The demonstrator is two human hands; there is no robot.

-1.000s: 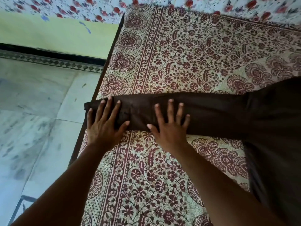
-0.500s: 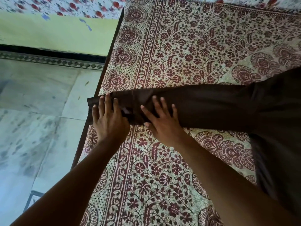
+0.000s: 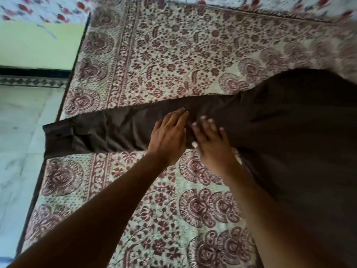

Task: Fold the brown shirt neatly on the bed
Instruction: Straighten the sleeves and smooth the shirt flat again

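Over bed edge (image 3: 58,115) hangs brown shirt (image 3: 289,122) cuff (image 3: 58,136)

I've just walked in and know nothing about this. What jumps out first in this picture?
Two bare hands, the left hand and the right hand, lie side by side with fingers flat on a brown shirt. Its long sleeve stretches left past the edge of the bed. Underneath lies a maroon floral bedspread.

a cream bedspread (image 3: 173,55) printed with maroon flowers and paisley medallions fills most of the frame. pale marble floor (image 3: 17,151) runs down the left. a light green wall (image 3: 38,49) sits at upper left above a dark skirting strip (image 3: 29,71).
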